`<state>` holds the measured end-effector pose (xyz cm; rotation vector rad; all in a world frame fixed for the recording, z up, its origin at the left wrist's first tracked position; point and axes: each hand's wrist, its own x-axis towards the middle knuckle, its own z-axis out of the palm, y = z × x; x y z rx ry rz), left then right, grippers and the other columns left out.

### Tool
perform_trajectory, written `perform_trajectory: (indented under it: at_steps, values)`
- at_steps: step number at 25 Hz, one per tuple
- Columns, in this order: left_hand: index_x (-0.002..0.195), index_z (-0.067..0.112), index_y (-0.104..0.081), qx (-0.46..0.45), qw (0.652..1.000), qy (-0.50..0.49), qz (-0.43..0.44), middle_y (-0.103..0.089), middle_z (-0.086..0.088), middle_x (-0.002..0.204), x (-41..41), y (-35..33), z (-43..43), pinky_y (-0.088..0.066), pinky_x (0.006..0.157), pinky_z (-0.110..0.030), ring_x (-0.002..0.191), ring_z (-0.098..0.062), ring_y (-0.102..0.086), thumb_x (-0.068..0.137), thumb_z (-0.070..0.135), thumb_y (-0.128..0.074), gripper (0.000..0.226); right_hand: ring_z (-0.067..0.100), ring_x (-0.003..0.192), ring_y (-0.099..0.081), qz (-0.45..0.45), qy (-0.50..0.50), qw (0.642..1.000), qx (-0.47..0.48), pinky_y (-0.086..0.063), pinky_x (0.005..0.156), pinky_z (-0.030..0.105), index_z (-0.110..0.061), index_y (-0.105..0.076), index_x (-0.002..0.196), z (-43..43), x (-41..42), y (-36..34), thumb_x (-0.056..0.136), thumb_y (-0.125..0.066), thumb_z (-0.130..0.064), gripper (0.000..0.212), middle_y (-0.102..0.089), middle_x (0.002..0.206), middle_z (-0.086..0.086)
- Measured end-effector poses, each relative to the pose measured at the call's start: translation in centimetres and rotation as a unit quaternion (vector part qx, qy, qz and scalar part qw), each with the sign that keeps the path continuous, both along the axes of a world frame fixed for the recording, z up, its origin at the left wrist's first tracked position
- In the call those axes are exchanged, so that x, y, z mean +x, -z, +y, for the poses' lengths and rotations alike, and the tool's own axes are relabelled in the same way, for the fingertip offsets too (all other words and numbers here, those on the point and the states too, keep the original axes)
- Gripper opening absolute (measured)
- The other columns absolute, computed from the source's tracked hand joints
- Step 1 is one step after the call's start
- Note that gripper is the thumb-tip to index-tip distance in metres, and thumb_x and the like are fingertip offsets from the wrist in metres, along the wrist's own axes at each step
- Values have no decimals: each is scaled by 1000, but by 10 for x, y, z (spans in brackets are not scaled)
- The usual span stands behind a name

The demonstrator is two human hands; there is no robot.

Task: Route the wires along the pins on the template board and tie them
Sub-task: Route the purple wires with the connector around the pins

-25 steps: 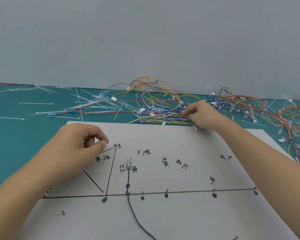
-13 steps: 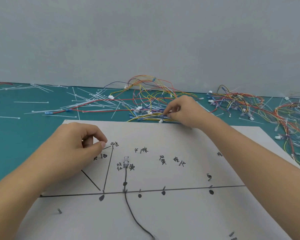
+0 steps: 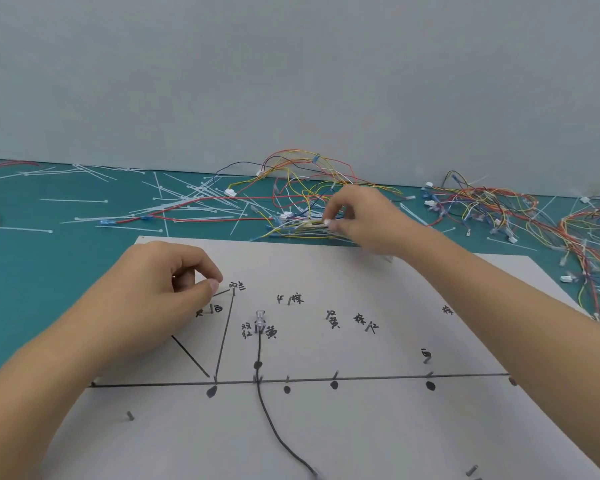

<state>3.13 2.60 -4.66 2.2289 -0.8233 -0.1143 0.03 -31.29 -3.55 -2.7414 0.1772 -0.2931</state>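
**Picking strands from the tangle at twelve o'clock**

Out at ten o'clock on the teal surface point(image 3: 32, 289): scattered white cable ties point(image 3: 174, 202), thin and probably springy.

At nine o'clock on the template board point(image 3: 361, 427): left hand point(image 3: 160, 289), fingers curled, thumb and forefinger tips pressed together just beside a short pin point(image 3: 234, 291). Holding something thin or holding nothing: cannot tell.

Board pale grey and flat, marked with black route lines, dots and handwritten labels, studded with short upright pins.

Near its centre: a clear pushpin point(image 3: 260, 315), and below it a black wire point(image 3: 267, 420) curving toward six o'clock.

At twelve o'clock, just past the board's far edge: the wires point(image 3: 293, 225), a tangle of thin red, yellow, blue and white strands ending in small white and blue connectors.

Right hand point(image 3: 364, 223) over that tangle, thumb and fingertips pinched narrowly on a few strands.

Likely very light, limp yet slightly springy, quick to snag on one another. Best taken close to a connector end, on the insulation just behind it, then drawn out slowly to avoid dragging neighbours along. Connectors small and possibly fragile at the crimp, so no tugging on the plastic itself.

At two o'clock: a second heap point(image 3: 499, 209) of the same coloured strands, well apart from both hands.
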Motion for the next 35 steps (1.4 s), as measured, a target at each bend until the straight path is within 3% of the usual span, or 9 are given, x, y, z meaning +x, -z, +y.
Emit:
perform_trajectory:
  at_steps: [5,10,13,16,18,22,27,30,35]
  values:
    - [88,39,-76,-80,995,17,54,-48,10,53,-13,-9,-5,-35,37,-12,40,-3,-39,91,24,-69,16,21,72,-58,-129,47,967,217,-47,59,27,-16,-53,98,0,-12,-45,101,-56,-3,13,-75,82,6]
    - [99,44,-72,-66,993,89,47,-62,13,70,-31,-33,-36,-45,58,-28,53,-5,-51,91,30,-70,16,23,63,-65,-221,58,914,334,-43,52,28,-22,-40,101,4,-32,-71,109,-41,-11,14,-75,82,9]
    - [105,44,-68,-55,992,111,31,-66,16,87,-33,-44,-67,-44,56,-26,56,-8,-55,90,32,-69,19,20,57,-64,-326,98,793,506,-52,55,29,-22,-43,100,3,-40,-87,110,-41,-16,12,-74,75,6]
    - [118,44,-61,-75,992,86,51,-64,17,101,-32,-39,-93,-50,52,-25,62,-10,-63,92,32,-69,30,18,53,-63,-378,68,600,702,-56,57,28,-16,-50,94,-4,-47,-98,109,-41,-10,18,-72,70,8]
    - [132,43,-53,-79,991,87,61,-58,19,117,-30,-29,-107,-53,57,-24,77,-6,-67,93,34,-69,43,16,52,-63,-362,60,541,757,-57,55,27,-12,-51,94,-5,-48,-95,109,-38,-8,21,-71,73,10]
    - [151,40,-39,-43,988,144,42,-51,14,136,-19,-7,-145,-46,65,-22,105,-11,-63,97,31,-65,61,10,52,-64,-261,98,582,764,-56,52,23,-8,-51,91,7,-47,-69,112,-33,-15,28,-67,81,7]
    - [114,19,-75,4,992,114,-46,-72,-1,112,-1,11,-199,-49,86,-27,104,-21,-65,93,25,-70,22,14,48,-55,-213,50,594,774,-56,54,26,-16,-49,89,22,-51,-66,110,-39,-15,23,-55,64,0]
    - [90,13,-79,55,989,96,-95,-74,-13,90,11,17,-214,-52,77,-33,91,-31,-64,91,14,-66,13,12,46,-40,-226,7,558,799,-53,53,24,-15,-49,91,23,-60,-81,109,-36,-10,23,-42,56,-3]
    - [53,13,-37,95,989,54,-103,-41,-16,64,30,18,-219,-35,61,-34,70,-35,-43,89,1,-59,44,10,44,-30,-261,-45,467,844,-41,41,20,-9,-54,88,12,-80,-97,103,-34,-1,27,-36,51,-5]
